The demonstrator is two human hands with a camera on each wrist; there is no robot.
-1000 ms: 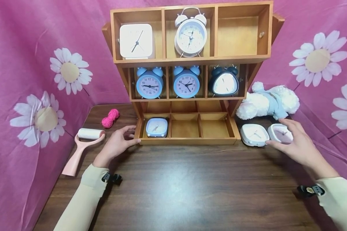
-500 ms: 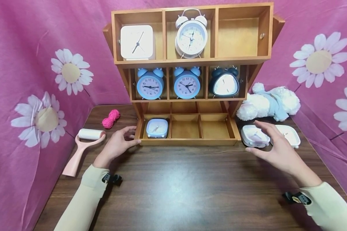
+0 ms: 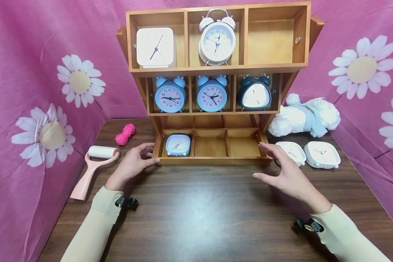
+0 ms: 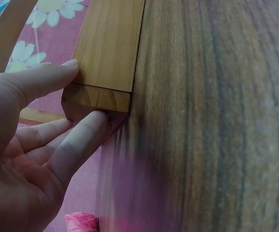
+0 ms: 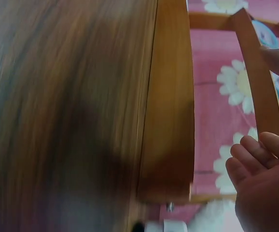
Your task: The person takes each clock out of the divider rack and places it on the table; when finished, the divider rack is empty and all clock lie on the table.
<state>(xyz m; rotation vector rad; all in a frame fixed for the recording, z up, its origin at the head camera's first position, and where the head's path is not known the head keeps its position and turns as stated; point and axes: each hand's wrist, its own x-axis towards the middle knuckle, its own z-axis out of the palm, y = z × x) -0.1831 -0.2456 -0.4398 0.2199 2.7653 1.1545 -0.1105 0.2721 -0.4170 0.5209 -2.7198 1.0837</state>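
Observation:
A tiered wooden display shelf (image 3: 216,161) stands at the back of the table, with alarm clocks in its compartments. My left hand (image 3: 133,164) grips its lower left corner; in the left wrist view the thumb lies at the front panel's edge and the fingers at the panel's end. In the bottom row a blue square clock (image 3: 178,145) sits in the left compartment. My right hand (image 3: 289,177), fingers spread and holding nothing, is at the lower right corner. It partly covers a white square clock (image 3: 293,153); a second white clock (image 3: 322,154) lies to its right.
A white plush toy (image 3: 304,116) in a blue top lies behind the two white clocks. To the left are a pink lint roller (image 3: 91,171) and a pink yarn bundle (image 3: 125,134). Pink flowered cloth (image 3: 36,91) surrounds the table (image 3: 196,218).
My right hand has moved left from the two white clocks to the shelf's lower right corner, uncovering the farther clock. My left hand has stayed at the left corner.

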